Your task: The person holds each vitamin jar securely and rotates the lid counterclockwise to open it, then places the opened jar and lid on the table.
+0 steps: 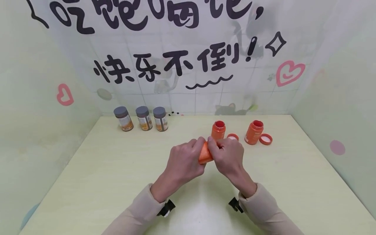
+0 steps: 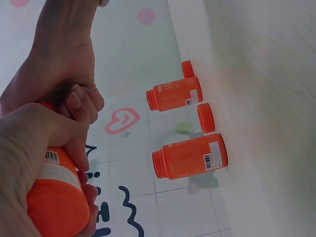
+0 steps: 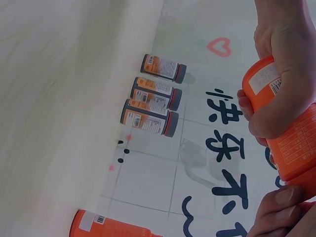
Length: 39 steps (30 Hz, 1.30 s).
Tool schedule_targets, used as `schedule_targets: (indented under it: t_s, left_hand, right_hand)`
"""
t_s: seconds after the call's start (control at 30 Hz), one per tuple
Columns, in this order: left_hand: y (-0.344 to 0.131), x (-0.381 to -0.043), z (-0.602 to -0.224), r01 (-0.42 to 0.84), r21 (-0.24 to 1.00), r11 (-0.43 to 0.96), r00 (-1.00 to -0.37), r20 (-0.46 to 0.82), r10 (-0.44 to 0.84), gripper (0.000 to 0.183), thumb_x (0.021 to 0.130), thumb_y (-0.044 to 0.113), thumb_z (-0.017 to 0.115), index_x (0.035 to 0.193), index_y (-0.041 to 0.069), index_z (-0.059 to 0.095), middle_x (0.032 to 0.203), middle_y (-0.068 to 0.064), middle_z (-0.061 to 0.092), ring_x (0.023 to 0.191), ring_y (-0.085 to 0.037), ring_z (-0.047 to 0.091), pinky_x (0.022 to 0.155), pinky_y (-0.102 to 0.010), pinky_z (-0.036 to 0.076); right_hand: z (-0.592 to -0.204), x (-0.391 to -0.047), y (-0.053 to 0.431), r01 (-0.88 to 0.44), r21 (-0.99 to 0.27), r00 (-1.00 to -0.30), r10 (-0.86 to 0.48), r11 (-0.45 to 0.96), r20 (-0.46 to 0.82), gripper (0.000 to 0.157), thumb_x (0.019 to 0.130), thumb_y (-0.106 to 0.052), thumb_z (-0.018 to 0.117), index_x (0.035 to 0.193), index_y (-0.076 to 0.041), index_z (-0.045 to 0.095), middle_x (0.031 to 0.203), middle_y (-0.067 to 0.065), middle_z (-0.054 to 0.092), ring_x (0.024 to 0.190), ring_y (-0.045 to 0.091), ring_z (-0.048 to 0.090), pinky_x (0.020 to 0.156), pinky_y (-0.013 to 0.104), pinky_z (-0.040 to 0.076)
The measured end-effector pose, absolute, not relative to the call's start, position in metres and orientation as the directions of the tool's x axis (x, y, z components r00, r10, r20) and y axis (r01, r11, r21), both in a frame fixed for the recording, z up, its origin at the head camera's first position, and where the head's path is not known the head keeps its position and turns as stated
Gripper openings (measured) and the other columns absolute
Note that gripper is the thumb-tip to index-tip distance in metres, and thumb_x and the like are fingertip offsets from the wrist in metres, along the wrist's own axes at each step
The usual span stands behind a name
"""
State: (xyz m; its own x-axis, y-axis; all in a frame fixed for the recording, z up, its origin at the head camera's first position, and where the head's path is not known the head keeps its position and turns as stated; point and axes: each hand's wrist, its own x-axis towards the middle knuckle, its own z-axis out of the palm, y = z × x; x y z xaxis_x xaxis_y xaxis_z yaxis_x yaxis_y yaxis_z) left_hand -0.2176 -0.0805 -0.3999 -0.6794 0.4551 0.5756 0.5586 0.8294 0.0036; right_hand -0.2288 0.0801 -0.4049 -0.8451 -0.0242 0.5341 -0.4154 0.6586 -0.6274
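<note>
The orange bottle [image 1: 205,156] sits between the left hand [image 1: 182,159] and the right hand [image 1: 230,157], raised over the tabletop [image 1: 111,182] at the middle of the head view. The fingers of the left hand are clamped round the bottle's body; from the person's side this hand is at nine o'clock of it, the right hand at three o'clock. The fingers of the right hand are curled tightly on the opposite end, over an orange cap [image 3: 307,180] that they mostly hide. In the right wrist view the bottle's base juts past the left hand toward eleven o'clock, with the left thumb lying across the label and fingertips showing on the far side.

In the head view, the nearer open bottle [image 1: 218,130] stands upright at one o'clock of the held bottle, partly behind the right hand, with a loose cap [image 1: 233,136] just beside it at four o'clock. The farther open bottle [image 1: 253,133] stands at two o'clock, its own cap [image 1: 265,139] just beside it, also at four o'clock. Three dark-lidded jars [image 1: 144,121] stand upright in a row, well apart, at ten o'clock.
</note>
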Motion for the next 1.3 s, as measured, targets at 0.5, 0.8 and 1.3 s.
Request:
schedule_targets:
  t_s: [0.5, 0.8, 1.3]
  left_hand:
    - [-0.081, -0.22, -0.401, 0.65, 0.191, 0.735, -0.684, 0.567, 0.458, 0.033, 0.07, 0.023, 0.077, 0.095, 0.017, 0.055, 0.068, 0.009, 0.055, 0.053, -0.003, 0.045, 0.048, -0.015, 0.037]
    - [-0.085, -0.223, -0.398, 0.634, 0.101, 0.767, -0.67, 0.567, 0.479, 0.038, 0.071, 0.027, 0.078, 0.1, 0.017, 0.056, 0.071, 0.007, 0.058, 0.052, -0.004, 0.046, 0.048, -0.015, 0.037]
    - [-0.087, -0.224, -0.4, 0.641, 0.172, 0.748, -0.694, 0.547, 0.469, 0.039, 0.069, 0.026, 0.078, 0.099, 0.017, 0.056, 0.068, 0.01, 0.054, 0.052, -0.003, 0.045, 0.048, -0.016, 0.037]
  right_hand:
    - [-0.406, -0.236, 0.087, -0.639, -0.376, -0.595, -0.121, 0.671, 0.795, 0.033, 0.081, -0.028, 0.051, 0.051, -0.015, 0.045, 0.044, -0.003, 0.041, 0.042, 0.007, 0.029, 0.04, 0.023, 0.027]
    - [-0.393, -0.24, 0.101, -0.672, -0.353, -0.677, -0.347, 0.652, 0.649, 0.029, 0.087, -0.032, 0.055, 0.062, -0.019, 0.048, 0.052, -0.008, 0.04, 0.047, 0.006, 0.034, 0.045, 0.022, 0.031]
    - [-0.357, -0.224, 0.12, -0.391, -0.638, -0.893, -0.442, 0.663, 0.088, 0.03, 0.091, -0.055, 0.063, 0.086, -0.026, 0.057, 0.064, -0.006, 0.059, 0.057, 0.013, 0.057, 0.056, 0.029, 0.047]
